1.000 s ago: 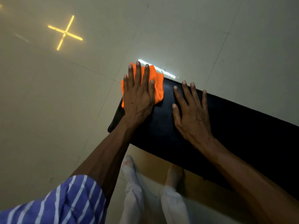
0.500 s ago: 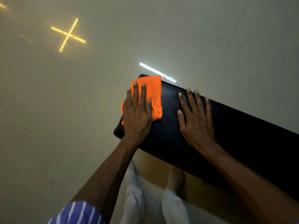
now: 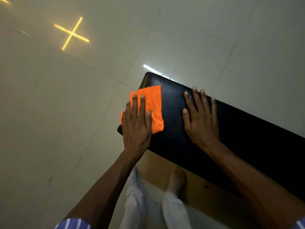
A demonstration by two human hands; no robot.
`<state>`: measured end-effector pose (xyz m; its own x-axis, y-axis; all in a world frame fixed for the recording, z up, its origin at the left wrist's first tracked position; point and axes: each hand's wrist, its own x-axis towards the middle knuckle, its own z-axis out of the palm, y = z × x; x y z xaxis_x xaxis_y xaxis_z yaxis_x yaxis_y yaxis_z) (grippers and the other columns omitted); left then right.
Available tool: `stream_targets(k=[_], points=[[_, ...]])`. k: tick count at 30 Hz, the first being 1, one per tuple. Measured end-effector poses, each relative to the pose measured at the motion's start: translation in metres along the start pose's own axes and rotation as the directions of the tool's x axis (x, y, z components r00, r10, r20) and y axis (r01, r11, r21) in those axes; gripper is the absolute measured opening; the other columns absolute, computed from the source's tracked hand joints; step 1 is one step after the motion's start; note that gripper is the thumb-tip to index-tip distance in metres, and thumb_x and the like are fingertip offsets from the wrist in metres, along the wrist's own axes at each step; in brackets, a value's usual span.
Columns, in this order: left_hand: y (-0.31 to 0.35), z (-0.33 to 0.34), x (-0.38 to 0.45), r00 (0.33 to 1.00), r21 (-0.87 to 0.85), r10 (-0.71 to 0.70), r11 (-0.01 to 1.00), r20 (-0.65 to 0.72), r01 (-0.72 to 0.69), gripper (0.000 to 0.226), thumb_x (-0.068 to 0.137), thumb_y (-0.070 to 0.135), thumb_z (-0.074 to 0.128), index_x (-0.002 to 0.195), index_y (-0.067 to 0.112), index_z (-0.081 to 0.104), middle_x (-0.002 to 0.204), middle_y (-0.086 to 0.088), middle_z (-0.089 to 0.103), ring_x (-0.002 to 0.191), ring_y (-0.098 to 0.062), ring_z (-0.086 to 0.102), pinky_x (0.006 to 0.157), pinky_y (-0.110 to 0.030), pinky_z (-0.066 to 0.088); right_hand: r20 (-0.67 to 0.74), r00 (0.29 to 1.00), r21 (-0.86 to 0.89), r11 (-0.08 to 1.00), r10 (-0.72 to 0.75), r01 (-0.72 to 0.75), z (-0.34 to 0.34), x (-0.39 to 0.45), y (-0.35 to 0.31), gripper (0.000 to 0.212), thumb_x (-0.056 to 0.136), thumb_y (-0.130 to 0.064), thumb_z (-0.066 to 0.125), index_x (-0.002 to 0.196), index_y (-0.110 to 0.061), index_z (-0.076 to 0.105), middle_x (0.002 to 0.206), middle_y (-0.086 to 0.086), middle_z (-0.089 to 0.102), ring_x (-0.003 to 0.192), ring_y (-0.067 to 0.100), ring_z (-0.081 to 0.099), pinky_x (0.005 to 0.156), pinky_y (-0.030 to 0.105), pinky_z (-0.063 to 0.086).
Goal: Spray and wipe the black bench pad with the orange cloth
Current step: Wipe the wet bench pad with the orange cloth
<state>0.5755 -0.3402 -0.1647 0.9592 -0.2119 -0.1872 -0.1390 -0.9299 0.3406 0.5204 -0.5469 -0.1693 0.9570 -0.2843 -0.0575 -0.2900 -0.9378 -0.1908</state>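
Note:
The black bench pad runs from the centre of the view down to the right edge. An orange cloth lies on its left end, partly hanging past the pad's left edge. My left hand presses flat on the cloth's near left part, fingers together and stretched out. My right hand rests flat on the bare pad to the right of the cloth, fingers spread, holding nothing. No spray bottle is in view.
Pale glossy floor tiles surround the bench, with a yellow cross-shaped light reflection at the far left. My white trouser legs and feet stand on a tan surface below the pad's near edge.
My left hand has drawn the orange cloth from the far corner back toward the pad's near left edge. My right hand has stayed flat on the pad.

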Motion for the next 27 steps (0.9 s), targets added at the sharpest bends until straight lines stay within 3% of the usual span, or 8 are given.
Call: stream_targets(k=[5,11,16,22,27], points=[[-0.017,0.004,-0.034,1.000,-0.029,0.020,0.999,-0.010,-0.020,0.058,0.113,0.034,0.033,0.167,0.024,0.013,0.177,-0.002,0.003,0.164,-0.024,0.001,0.132,-0.052,0.010,0.008,1.000,0.001,1.000,0.007,-0.007,-0.003,-0.002,-0.003,0.059,0.110,-0.042,0.025,0.167,-0.025,0.022,0.178,0.003,0.013,0.165,0.024,0.010,0.133,0.056,0.011],[-0.005,0.017,-0.011,0.979,-0.042,-0.126,0.992,-0.163,0.121,0.055,0.113,0.037,0.032,0.166,0.023,0.022,0.175,-0.003,0.016,0.163,-0.026,0.014,0.131,-0.049,0.016,-0.002,1.000,0.004,1.000,-0.008,0.008,0.003,-0.002,0.000,0.059,0.111,-0.043,0.024,0.168,-0.026,0.019,0.178,0.002,0.012,0.165,0.023,0.008,0.134,0.055,0.009],[0.000,0.035,-0.071,0.989,0.014,-0.014,1.000,-0.146,0.016,0.057,0.112,0.033,0.033,0.165,0.015,0.024,0.175,-0.013,0.013,0.163,-0.036,0.007,0.130,-0.059,0.013,0.025,1.000,0.001,1.000,0.002,-0.002,-0.002,-0.002,-0.002,0.059,0.112,-0.041,0.026,0.168,-0.026,0.018,0.178,0.002,0.009,0.166,0.023,0.005,0.134,0.054,0.006],[-0.007,0.026,-0.021,0.973,-0.028,-0.063,0.998,-0.221,0.058,0.056,0.113,0.037,0.032,0.165,0.019,0.026,0.174,-0.008,0.018,0.163,-0.029,0.013,0.130,-0.053,0.016,0.004,1.000,-0.001,1.000,-0.005,0.005,0.002,-0.003,0.001,0.059,0.112,-0.042,0.024,0.168,-0.026,0.017,0.178,0.003,0.010,0.166,0.023,0.006,0.134,0.054,0.006],[0.013,0.049,-0.082,0.977,-0.056,-0.040,0.998,-0.211,0.029,0.057,0.112,0.033,0.033,0.165,0.016,0.024,0.175,-0.010,0.013,0.163,-0.034,0.004,0.130,-0.059,0.011,0.017,1.000,0.026,1.000,-0.012,0.011,-0.003,-0.003,0.000,0.058,0.113,-0.041,0.026,0.168,-0.026,0.017,0.178,0.003,0.010,0.166,0.022,0.005,0.134,0.054,0.006]])
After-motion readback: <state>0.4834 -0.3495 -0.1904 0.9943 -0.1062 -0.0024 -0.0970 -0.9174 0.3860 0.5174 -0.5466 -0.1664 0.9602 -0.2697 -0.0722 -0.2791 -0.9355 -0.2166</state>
